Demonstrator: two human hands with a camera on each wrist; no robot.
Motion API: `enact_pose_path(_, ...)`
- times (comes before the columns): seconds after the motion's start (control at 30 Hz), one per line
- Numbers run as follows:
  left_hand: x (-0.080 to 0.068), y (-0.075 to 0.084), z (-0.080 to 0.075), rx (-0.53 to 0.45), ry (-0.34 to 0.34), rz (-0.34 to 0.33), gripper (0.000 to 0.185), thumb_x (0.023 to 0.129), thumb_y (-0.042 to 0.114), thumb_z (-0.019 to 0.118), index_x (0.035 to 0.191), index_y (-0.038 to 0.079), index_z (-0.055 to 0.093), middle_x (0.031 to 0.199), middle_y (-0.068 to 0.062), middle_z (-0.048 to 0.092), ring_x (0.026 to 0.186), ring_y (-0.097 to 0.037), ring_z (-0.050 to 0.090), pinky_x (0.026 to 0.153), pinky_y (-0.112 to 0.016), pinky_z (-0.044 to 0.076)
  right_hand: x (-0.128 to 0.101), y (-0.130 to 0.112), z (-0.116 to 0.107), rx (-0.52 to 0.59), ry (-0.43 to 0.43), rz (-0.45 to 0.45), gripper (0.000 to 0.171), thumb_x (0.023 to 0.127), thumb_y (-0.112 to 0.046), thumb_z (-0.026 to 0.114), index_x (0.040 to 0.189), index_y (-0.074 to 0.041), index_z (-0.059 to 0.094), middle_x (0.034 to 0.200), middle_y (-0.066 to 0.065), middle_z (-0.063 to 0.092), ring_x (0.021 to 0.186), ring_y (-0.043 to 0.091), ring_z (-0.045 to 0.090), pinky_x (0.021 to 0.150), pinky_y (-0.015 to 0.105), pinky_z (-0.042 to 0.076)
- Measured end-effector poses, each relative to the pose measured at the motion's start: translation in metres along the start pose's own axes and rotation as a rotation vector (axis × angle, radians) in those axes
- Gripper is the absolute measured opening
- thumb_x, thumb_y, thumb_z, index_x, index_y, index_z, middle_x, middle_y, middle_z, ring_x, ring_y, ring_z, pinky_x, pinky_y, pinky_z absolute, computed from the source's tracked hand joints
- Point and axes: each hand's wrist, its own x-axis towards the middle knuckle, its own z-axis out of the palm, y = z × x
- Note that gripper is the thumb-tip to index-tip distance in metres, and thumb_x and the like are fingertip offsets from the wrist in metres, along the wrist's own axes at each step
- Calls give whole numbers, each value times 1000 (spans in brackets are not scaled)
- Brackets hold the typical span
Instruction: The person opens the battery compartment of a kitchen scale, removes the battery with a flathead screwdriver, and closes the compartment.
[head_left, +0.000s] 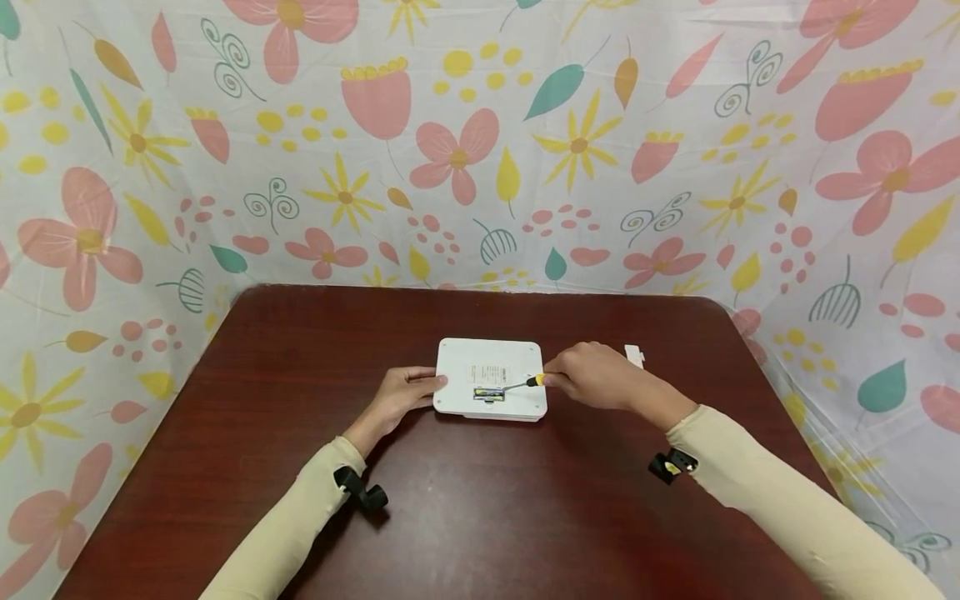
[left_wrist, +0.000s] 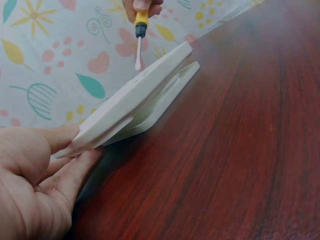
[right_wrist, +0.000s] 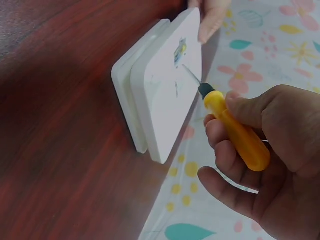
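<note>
A flat white two-layered device (head_left: 491,357), which looks like a kitchen scale, lies underside up on the table with its printed label showing. Batteries (head_left: 489,394) sit in its uncovered battery compartment. My left hand (head_left: 400,395) pinches the device's left edge, thumb on top and fingers beneath, as the left wrist view shows. With my right hand (head_left: 600,375) I hold a yellow-handled screwdriver (right_wrist: 243,139) between thumb and curled fingers. Its thin metal tip points at the batteries; in the left wrist view the tip (left_wrist: 138,64) appears slightly above the device's surface.
A small white piece (head_left: 634,356), which looks like the battery cover, lies on the dark red-brown table (head_left: 315,333) beyond my right hand. A flower-patterned cloth (head_left: 480,150) hangs behind the table and along its sides.
</note>
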Motion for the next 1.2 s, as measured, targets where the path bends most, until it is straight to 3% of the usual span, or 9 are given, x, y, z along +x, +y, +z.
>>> enact_pose_path(0.13,-1,0,0,0,-6,2,40,94,5,73,127,-15,62,113,-22,72,93,-18,72,87,-36,64,5,-4,-2,-10,-38,7,15,101,-23,67,93,-15,78,63,-12,52,58,6,43,57,26,41)
enact_pose_path(0.27,-1,-1,0,-9,-8,0,39,94,4,73,127,-15,62,112,-21,72,92,-18,72,86,-35,64,8,-6,-2,-36,-53,1,24,102,-24,66,79,-20,71,57,-12,40,55,5,37,54,24,36)
enact_pose_path(0.5,0,0,0,-14,6,-6,38,94,3,74,126,-13,64,111,-20,73,92,-18,72,86,-36,64,17,-11,-9,-53,-62,-27,32,99,-20,69,68,-17,66,56,-12,39,53,5,34,51,23,34)
enact_pose_path(0.73,1,0,0,-4,3,0,38,93,4,74,125,-14,64,112,-22,72,93,-19,72,86,-37,64,32,-23,-23,-91,-196,-12,32,100,-19,67,69,-12,68,55,-8,40,49,7,35,49,21,31)
enact_pose_path(0.87,1,0,1,-2,5,3,39,93,4,74,125,-15,64,112,-22,72,92,-19,72,85,-37,64,40,-29,-27,-92,-261,0,45,101,-18,64,57,-17,54,50,-8,34,46,7,30,47,20,25)
enact_pose_path(1.2,1,-1,0,-2,4,6,40,93,4,75,126,-15,63,110,-20,72,91,-18,73,84,-36,64,62,-58,-34,-183,-372,64,27,98,-11,61,72,-11,56,54,-4,38,48,10,33,47,22,30)
